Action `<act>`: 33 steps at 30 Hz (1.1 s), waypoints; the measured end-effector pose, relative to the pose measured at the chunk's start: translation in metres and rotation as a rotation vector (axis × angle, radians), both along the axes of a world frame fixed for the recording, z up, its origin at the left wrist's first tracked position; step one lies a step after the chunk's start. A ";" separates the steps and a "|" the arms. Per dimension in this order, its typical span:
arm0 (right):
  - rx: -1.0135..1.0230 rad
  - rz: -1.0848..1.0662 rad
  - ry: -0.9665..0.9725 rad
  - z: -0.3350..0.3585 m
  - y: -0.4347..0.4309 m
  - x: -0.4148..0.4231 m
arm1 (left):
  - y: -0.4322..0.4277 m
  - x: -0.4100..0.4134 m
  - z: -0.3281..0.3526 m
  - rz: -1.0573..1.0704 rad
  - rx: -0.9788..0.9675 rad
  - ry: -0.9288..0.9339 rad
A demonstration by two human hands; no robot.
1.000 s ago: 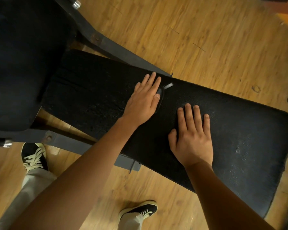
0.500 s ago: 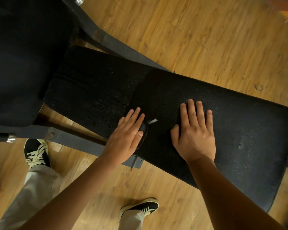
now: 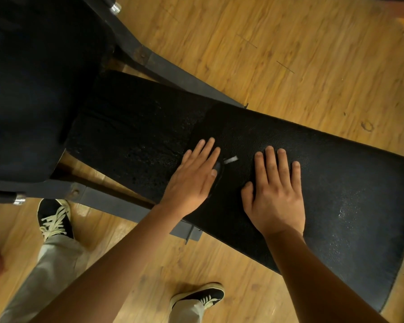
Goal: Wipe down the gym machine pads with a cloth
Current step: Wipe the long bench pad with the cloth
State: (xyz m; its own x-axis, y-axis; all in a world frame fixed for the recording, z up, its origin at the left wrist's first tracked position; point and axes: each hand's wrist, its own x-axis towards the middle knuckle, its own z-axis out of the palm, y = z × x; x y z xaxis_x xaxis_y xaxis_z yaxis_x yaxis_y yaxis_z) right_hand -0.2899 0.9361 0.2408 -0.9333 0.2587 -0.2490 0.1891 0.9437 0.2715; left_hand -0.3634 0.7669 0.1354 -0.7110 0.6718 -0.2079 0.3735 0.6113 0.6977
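Gym machine pad (image 3: 350, 206), long, black and pebbled, runs slantwise over a wooden floor on a steel frame (image 3: 173, 68). A second dark pad (image 3: 33, 89) stands at its upper-left end. The surface left of the hands looks cracked and worn. A black cloth (image 3: 238, 141) lies spread flat across the middle of the long pad. Its left edge shows as a faint line, while its right edge is lost against the black. The right hand (image 3: 275, 197) lies palm down, fingers straight and slightly fanned, gripping nothing, apparently to pin the cloth and brace the person's weight. The left hand (image 3: 191, 183) presses flat at the cloth's left edge, fingers straight and close together, likely driving the wipe. A small white tag (image 3: 230, 159) between the hands marks the fabric.
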 end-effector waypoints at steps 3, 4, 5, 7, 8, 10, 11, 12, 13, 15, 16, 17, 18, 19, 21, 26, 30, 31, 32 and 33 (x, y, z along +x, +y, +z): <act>0.001 0.004 0.001 0.000 0.000 0.000 | 0.027 -0.027 0.003 0.017 0.047 -0.003; 0.002 0.006 0.005 0.000 0.000 0.000 | 0.035 -0.036 0.004 0.025 0.078 0.004; 0.002 0.006 0.007 0.000 0.000 0.000 | 0.042 -0.045 0.004 0.033 0.105 0.007; 0.004 0.006 0.006 -0.001 0.000 0.000 | 0.056 -0.063 0.003 0.053 0.123 0.004; 0.005 0.006 0.004 -0.001 0.000 0.000 | 0.063 -0.072 0.002 0.067 0.121 -0.004; 0.009 0.005 0.000 -0.001 0.001 0.000 | 0.075 -0.092 0.001 0.092 0.120 -0.018; 0.008 0.004 -0.002 -0.002 0.001 0.000 | 0.080 -0.103 0.001 0.100 0.115 -0.022; 0.007 0.004 -0.002 -0.002 0.000 0.000 | 0.083 -0.113 0.001 0.108 0.106 -0.027; 0.008 0.004 -0.003 -0.002 0.000 0.000 | 0.086 -0.122 0.000 0.116 0.096 -0.035; 0.014 0.004 -0.005 -0.002 0.000 0.000 | 0.091 -0.131 -0.002 0.144 0.075 -0.041; 0.015 0.005 -0.004 -0.002 0.000 0.000 | 0.092 -0.129 -0.002 0.169 0.067 -0.040; 0.014 0.004 -0.004 -0.002 0.000 0.000 | 0.092 -0.123 0.000 0.203 0.063 -0.045; 0.013 0.002 -0.002 -0.002 0.000 0.000 | 0.090 -0.112 0.002 0.235 0.064 -0.055; 0.010 0.001 0.000 -0.002 -0.001 0.000 | 0.086 -0.100 0.006 0.253 0.073 -0.064; 0.004 -0.001 0.001 -0.001 -0.001 0.000 | 0.073 -0.073 0.011 0.239 0.094 -0.070; 0.004 -0.005 -0.005 -0.001 -0.001 -0.001 | 0.059 -0.061 0.006 0.175 0.083 -0.063; -0.004 -0.007 -0.003 -0.001 0.000 -0.001 | 0.079 -0.110 0.002 0.137 0.053 -0.039; -0.004 -0.005 -0.005 -0.001 0.000 -0.001 | 0.083 -0.119 0.001 0.129 0.041 -0.041; -0.003 -0.004 -0.006 -0.001 0.000 -0.001 | 0.084 -0.124 0.001 0.125 0.037 -0.047; -0.003 -0.005 -0.003 -0.001 0.000 0.000 | 0.084 -0.123 0.001 0.126 0.044 -0.052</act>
